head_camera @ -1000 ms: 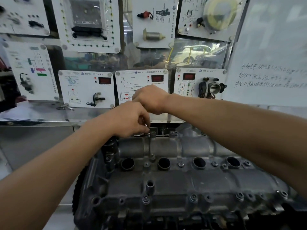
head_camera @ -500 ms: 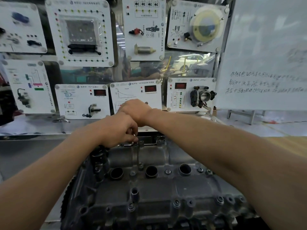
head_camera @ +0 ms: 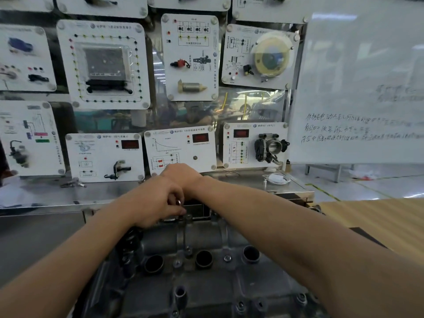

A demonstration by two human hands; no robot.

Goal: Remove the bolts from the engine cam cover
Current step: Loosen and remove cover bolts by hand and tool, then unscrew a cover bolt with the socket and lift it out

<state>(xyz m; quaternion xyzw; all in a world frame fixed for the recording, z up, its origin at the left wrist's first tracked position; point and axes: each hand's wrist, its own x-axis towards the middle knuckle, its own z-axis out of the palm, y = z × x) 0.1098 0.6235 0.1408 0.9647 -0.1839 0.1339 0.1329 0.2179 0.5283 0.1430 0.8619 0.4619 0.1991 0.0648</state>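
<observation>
The grey metal cam cover (head_camera: 206, 285) fills the lower middle of the head view, with three round plug holes and several bolts along its edges. One bolt (head_camera: 227, 258) sits between two holes. At the cover's far edge my left hand (head_camera: 156, 203) curls its fingers and pinches a small metal piece next to a bolt boss (head_camera: 188, 218). My right hand (head_camera: 181, 175) lies just behind the left with its wrist bent down. Its fingers are hidden behind the left hand.
A steel bench (head_camera: 275, 189) stands behind the engine, carrying white sensor training panels (head_camera: 105, 157) and a throttle body (head_camera: 270, 146). A white cable (head_camera: 275, 179) lies on the bench. A whiteboard (head_camera: 362, 88) stands at the right, with a wooden surface (head_camera: 378, 221) below it.
The view has tilted upward, so the engine and both hands sit lower in the frame. Both hands stay together at the cover's far edge.
</observation>
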